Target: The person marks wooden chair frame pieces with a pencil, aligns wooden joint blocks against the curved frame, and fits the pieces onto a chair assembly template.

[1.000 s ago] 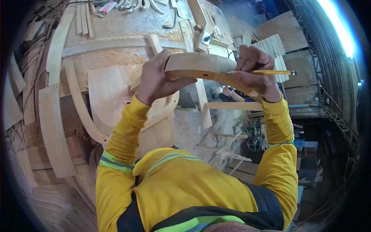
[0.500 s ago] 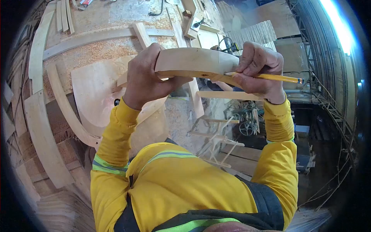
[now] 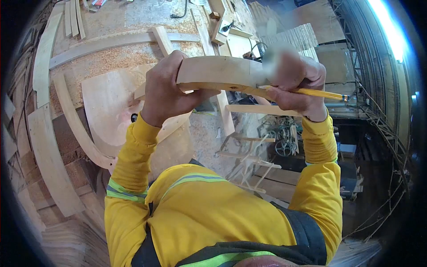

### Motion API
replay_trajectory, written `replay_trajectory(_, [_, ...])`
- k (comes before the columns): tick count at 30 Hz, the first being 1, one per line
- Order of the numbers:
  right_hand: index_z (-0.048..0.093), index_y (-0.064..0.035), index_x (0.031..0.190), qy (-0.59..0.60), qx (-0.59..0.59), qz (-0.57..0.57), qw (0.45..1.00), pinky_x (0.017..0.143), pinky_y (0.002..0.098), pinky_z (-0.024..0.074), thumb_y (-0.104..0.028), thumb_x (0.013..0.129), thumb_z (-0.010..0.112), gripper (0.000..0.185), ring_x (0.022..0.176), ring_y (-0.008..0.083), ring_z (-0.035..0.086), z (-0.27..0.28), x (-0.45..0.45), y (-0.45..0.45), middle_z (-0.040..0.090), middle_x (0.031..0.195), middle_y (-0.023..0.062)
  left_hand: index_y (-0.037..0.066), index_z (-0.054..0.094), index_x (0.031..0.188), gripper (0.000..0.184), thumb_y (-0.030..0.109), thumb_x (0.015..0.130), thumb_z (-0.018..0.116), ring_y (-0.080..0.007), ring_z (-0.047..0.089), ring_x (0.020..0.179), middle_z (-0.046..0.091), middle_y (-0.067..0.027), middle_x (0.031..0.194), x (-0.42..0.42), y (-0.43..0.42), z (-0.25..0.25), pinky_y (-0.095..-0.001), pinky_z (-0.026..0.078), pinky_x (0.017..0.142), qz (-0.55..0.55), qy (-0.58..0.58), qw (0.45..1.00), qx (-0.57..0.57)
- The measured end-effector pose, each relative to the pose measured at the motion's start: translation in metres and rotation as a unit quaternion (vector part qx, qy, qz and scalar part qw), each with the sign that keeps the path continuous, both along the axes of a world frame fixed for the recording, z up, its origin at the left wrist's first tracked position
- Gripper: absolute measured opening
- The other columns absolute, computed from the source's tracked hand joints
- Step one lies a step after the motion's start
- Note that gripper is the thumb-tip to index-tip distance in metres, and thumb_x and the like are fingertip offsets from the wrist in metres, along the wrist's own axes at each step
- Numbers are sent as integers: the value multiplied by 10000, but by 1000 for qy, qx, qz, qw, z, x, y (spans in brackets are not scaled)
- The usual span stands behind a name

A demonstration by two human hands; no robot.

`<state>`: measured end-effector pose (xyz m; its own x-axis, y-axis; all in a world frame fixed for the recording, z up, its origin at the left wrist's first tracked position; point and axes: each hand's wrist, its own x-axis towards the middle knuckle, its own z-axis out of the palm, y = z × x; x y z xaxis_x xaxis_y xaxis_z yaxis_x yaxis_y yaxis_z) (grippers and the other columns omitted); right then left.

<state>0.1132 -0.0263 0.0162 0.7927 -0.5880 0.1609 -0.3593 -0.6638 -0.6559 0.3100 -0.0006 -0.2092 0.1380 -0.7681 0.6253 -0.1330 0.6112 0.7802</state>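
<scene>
A curved, light wooden piece (image 3: pixel 218 71) is held up in front of my chest, with a small dark mark on its lower edge. My left hand (image 3: pixel 167 91) grips its left end, thumb underneath and fingers behind. At the right end, my right hand (image 3: pixel 300 84) pinches a yellow pencil (image 3: pixel 322 93), whose tip rests near the wood's lower edge. Part of my right hand is blurred. The pencil's back end points to the right.
Below lies a workbench (image 3: pixel 111 60) strewn with sawdust, bearing a long curved strip (image 3: pixel 75 115) and a pale rounded panel (image 3: pixel 104 107). Wooden boards (image 3: pixel 53 160) lie at the left. A wooden frame (image 3: pixel 251 158) and a wheeled machine (image 3: pixel 284 142) stand beyond the bench.
The view has shifted, so the bench appears farther left. The pencil has tilted slightly, its back end lower, while both hands keep hold of the curved piece and pencil.
</scene>
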Motion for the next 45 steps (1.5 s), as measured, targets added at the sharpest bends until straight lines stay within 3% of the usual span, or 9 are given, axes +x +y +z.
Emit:
replay_trajectory(13, [587, -78, 654, -4, -23, -31, 999, 555, 226, 396, 72, 694, 838, 295, 638, 100, 560, -2, 2, 3, 646, 725, 49, 58, 616, 956, 550, 311, 627, 976, -209, 688, 747, 671, -65, 852, -1, -2, 1, -316, 545, 667, 12, -3, 1000, -12])
replay_trajectory(16, [597, -77, 679, 24, 5, 27, 999, 570, 221, 407, 59, 709, 844, 283, 651, 92, 557, 3, 0, -2, 649, 735, 42, 56, 618, 958, 553, 317, 626, 975, -213, 696, 755, 675, -69, 852, -2, -2, 3, -320, 546, 665, 16, -8, 1000, -14])
replay_trajectory(19, [607, -71, 709, -101, 128, -80, 983, 572, 223, 419, 43, 729, 842, 262, 659, 83, 560, -1, 3, 2, 651, 755, 31, 58, 615, 952, 546, 321, 632, 970, -230, 702, 757, 678, -82, 860, 0, 0, 4, -326, 546, 659, -2, 0, 1000, -5])
replay_trajectory(23, [623, -50, 730, 7, 11, -32, 999, 571, 225, 422, -3, 763, 826, 211, 654, 77, 563, 3, 29, 0, 638, 768, 19, 62, 597, 916, 546, 379, 643, 947, -272, 688, 724, 658, -102, 824, -1, -4, 4, -354, 539, 628, 20, 6, 1000, -23])
replay_trajectory(27, [669, -11, 745, 119, 60, -63, 989, 562, 224, 411, -72, 746, 859, 200, 659, 76, 580, 0, 55, -4, 612, 740, 7, 55, 575, 867, 597, 478, 628, 922, -316, 660, 668, 623, -117, 754, -3, -7, 4, -396, 524, 584, 38, 18, 999, -28])
replay_trajectory(30, [655, -23, 744, 133, 29, -18, 991, 574, 213, 422, -63, 749, 852, 201, 659, 65, 578, -2, 59, -13, 624, 741, 9, 48, 573, 871, 609, 479, 620, 922, -325, 662, 669, 625, -126, 762, -1, -5, 8, -406, 526, 585, 51, 13, 998, -21])
replay_trajectory(39, [617, -24, 729, 179, 48, -74, 980, 614, 216, 467, -27, 762, 819, 204, 696, 63, 614, 1, 67, -3, 646, 747, 25, 60, 554, 862, 638, 521, 626, 928, -287, 646, 645, 594, -105, 748, -1, -7, 5, -366, 504, 575, 52, 25, 998, -32])
replay_trajectory(42, [614, -52, 637, 131, 55, -91, 986, 554, 247, 360, 8, 670, 869, 264, 626, 89, 529, -5, 67, -3, 654, 692, 48, 58, 550, 863, 644, 525, 627, 927, -288, 644, 646, 592, -107, 748, -2, -7, 4, -369, 502, 573, 53, 24, 998, -35])
replay_trajectory(45, [604, -58, 628, 133, 34, -107, 985, 568, 253, 360, 15, 665, 868, 276, 623, 96, 523, -5, 69, -2, 656, 685, 51, 55, 547, 865, 646, 522, 630, 927, -289, 641, 644, 590, -108, 746, -2, -7, 4, -372, 500, 571, 55, 23, 998, -32])
